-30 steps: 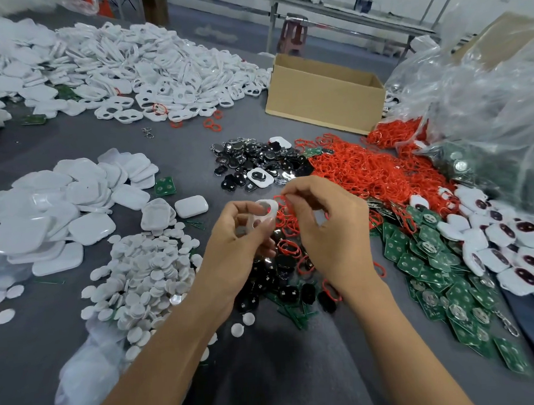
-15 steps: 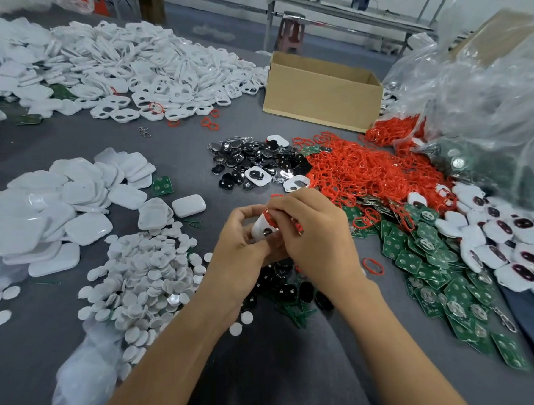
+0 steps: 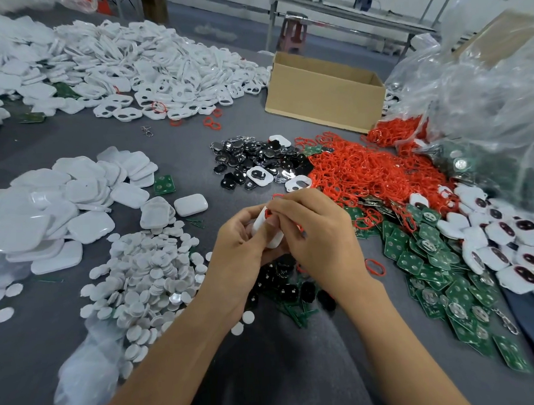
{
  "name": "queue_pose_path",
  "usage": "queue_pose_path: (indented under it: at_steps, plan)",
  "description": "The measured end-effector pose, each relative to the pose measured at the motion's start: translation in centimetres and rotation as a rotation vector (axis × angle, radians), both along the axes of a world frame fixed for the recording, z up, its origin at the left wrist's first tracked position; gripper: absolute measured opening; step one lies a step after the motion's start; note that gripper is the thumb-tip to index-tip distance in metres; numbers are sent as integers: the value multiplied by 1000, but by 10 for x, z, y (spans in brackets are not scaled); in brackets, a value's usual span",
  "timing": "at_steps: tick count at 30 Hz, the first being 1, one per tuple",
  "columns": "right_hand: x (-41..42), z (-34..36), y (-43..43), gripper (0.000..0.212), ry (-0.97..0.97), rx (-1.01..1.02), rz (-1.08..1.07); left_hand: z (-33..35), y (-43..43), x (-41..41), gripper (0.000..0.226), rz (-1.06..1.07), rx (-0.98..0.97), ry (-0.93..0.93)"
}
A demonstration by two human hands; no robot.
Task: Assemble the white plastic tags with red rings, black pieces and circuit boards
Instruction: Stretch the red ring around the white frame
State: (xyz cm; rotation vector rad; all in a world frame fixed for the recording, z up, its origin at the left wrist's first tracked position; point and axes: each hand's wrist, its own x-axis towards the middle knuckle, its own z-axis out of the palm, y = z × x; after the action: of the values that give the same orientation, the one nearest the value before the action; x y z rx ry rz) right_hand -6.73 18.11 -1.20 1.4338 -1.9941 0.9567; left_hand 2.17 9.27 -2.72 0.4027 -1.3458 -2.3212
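Above the near middle of a grey cloth-covered table (image 3: 194, 138), the left hand (image 3: 240, 250) and right hand (image 3: 320, 239) both pinch one white tag (image 3: 260, 226) with a red ring (image 3: 268, 213) at its top. Heaps cover the cloth: black pieces (image 3: 251, 159) and loose red rings (image 3: 366, 169) beyond the hands, circuit boards (image 3: 433, 271) to the right, white discs (image 3: 148, 270) to the left. A cardboard box (image 3: 321, 91) stands farther off, and a metal bench (image 3: 342, 12) runs along the far wall.

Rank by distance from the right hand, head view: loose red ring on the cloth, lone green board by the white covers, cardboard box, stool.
From the right hand:
1. Loose red ring, just to its right.
2. Lone green board, left, beside the white covers.
3. Cardboard box, ahead, far side.
4. Stool, on the floor behind the box.
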Motion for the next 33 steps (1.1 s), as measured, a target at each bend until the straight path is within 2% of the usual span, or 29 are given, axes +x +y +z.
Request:
queue_pose_path:
  at_steps: [3, 8, 13, 19, 25, 33]
  plan:
    - [0, 2, 1, 12, -12, -19, 12, 0, 1, 0, 30, 25, -13, 11]
    - [4, 3, -1, 13, -61, -86, -26, -1, 4, -1, 11, 125, -138, -8]
    - [9, 3, -4, 12, -118, -108, -1, -1, 3, -1, 14, 218, -204, -10]
    - [2, 11, -2, 22, -385, -97, 46, -1, 1, -1, 15, 165, -179, -34]
    - [2, 14, 3, 14, -204, -65, 30, 1, 2, -1, 15, 142, -152, 9]
    - [7, 12, 3, 11, -162, -177, -85, 4, 4, -1, 20, 101, -85, 72]
